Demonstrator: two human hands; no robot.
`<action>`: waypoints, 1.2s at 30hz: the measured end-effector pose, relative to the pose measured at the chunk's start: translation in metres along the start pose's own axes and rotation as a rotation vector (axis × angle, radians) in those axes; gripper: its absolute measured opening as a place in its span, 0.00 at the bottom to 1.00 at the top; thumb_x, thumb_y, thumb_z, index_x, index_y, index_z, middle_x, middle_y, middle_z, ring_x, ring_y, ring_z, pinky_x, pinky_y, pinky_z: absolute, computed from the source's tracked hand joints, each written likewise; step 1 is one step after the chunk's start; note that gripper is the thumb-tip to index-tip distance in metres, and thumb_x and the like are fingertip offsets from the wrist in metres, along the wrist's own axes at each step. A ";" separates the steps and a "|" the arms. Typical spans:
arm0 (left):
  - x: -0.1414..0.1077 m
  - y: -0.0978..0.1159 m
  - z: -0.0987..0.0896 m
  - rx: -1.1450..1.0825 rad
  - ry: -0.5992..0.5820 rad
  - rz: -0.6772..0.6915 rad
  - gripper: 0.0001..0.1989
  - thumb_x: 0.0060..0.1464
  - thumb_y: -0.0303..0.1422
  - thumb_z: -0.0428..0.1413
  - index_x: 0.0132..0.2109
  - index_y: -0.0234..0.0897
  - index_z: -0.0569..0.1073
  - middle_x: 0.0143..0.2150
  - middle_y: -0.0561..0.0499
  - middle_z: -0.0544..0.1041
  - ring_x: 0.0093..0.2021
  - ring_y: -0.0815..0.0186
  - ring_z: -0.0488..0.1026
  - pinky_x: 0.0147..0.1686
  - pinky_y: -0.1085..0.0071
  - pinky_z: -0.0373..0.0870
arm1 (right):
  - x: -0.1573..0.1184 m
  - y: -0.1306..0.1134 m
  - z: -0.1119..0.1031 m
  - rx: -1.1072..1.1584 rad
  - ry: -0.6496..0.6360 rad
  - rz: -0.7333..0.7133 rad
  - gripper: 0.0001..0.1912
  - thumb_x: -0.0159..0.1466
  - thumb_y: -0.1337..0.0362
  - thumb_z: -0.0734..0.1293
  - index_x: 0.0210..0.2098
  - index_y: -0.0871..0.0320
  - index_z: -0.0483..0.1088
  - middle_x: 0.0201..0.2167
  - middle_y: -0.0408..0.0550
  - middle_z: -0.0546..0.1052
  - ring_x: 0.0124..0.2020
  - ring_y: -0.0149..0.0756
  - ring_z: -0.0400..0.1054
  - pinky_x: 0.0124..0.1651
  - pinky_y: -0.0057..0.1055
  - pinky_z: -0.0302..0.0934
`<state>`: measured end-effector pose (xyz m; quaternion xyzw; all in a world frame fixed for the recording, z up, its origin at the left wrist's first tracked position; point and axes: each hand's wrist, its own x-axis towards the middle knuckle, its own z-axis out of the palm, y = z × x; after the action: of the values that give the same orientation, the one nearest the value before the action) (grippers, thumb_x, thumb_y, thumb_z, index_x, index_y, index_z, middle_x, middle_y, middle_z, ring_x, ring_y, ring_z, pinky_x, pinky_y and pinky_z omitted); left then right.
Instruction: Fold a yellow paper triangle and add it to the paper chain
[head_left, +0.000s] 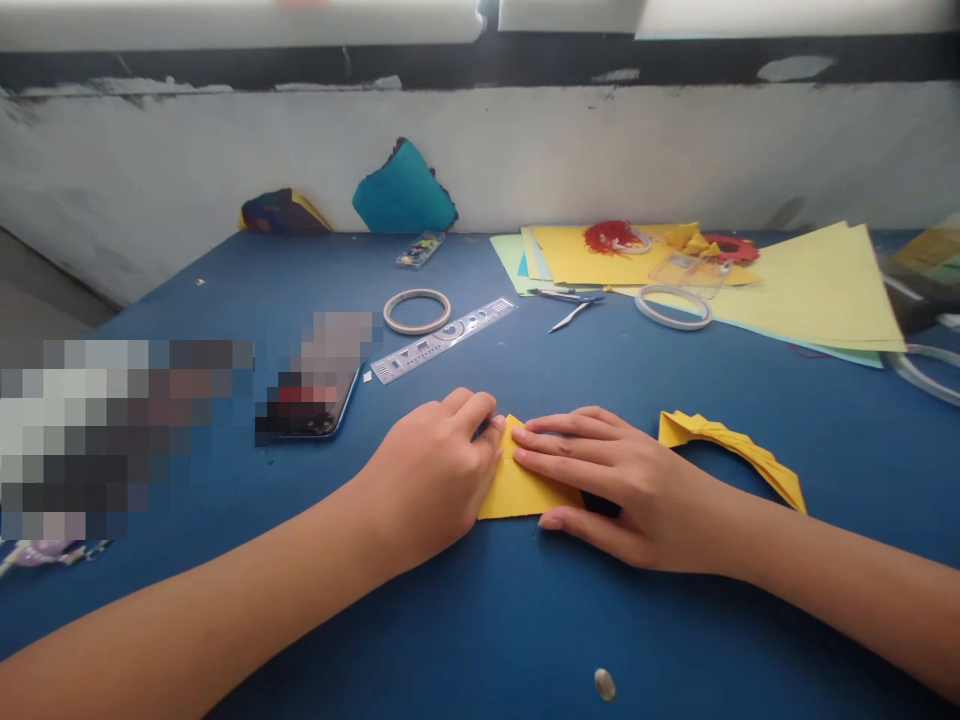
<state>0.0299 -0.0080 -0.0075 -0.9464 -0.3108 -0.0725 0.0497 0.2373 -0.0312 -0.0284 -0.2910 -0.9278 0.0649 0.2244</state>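
A folded piece of yellow paper (529,490) lies flat on the blue table, with a pointed top and a straight lower edge. My left hand (439,470) is closed, its curled fingers pressed against the paper's left side; they hide that edge. Stretched flat, the fingers of my right hand (622,470) rest on the paper's right side, with the thumb apart near the lower edge. Just beyond my right wrist sits a curved strip of pleated yellow paper (739,445), partly hidden by the forearm.
Ahead are a clear ruler (442,340), a tape roll (386,310), a compass (568,300) and another tape roll (673,322). Coloured sheets (817,290) lie back right. A phone (346,400) is left, and a small oval object (604,685) lies near me. A wall (525,150) closes the back.
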 end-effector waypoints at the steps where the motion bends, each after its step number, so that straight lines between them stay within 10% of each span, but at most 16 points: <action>1: 0.000 0.000 -0.001 -0.001 -0.008 0.000 0.17 0.59 0.27 0.40 0.45 0.25 0.72 0.41 0.39 0.71 0.40 0.58 0.68 0.37 0.62 0.70 | 0.000 0.000 0.000 0.000 -0.002 0.005 0.20 0.63 0.60 0.62 0.50 0.65 0.66 0.51 0.54 0.71 0.54 0.43 0.62 0.53 0.42 0.58; 21: -0.014 0.009 -0.017 -0.081 0.076 0.216 0.12 0.58 0.24 0.47 0.38 0.27 0.75 0.42 0.41 0.77 0.43 0.53 0.72 0.32 0.60 0.66 | 0.004 -0.003 -0.011 0.083 0.027 0.013 0.09 0.62 0.67 0.63 0.37 0.67 0.71 0.40 0.56 0.77 0.48 0.44 0.68 0.45 0.40 0.63; 36: -0.012 0.001 -0.014 -0.336 0.160 -0.052 0.08 0.54 0.24 0.52 0.39 0.31 0.75 0.39 0.50 0.78 0.40 0.60 0.73 0.37 0.63 0.70 | 0.010 -0.001 -0.008 0.193 0.045 0.184 0.04 0.60 0.74 0.61 0.31 0.62 0.66 0.37 0.53 0.74 0.40 0.37 0.67 0.38 0.37 0.60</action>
<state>0.0196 -0.0182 0.0037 -0.9242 -0.3137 -0.1997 -0.0865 0.2331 -0.0263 -0.0172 -0.3531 -0.8814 0.1676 0.2654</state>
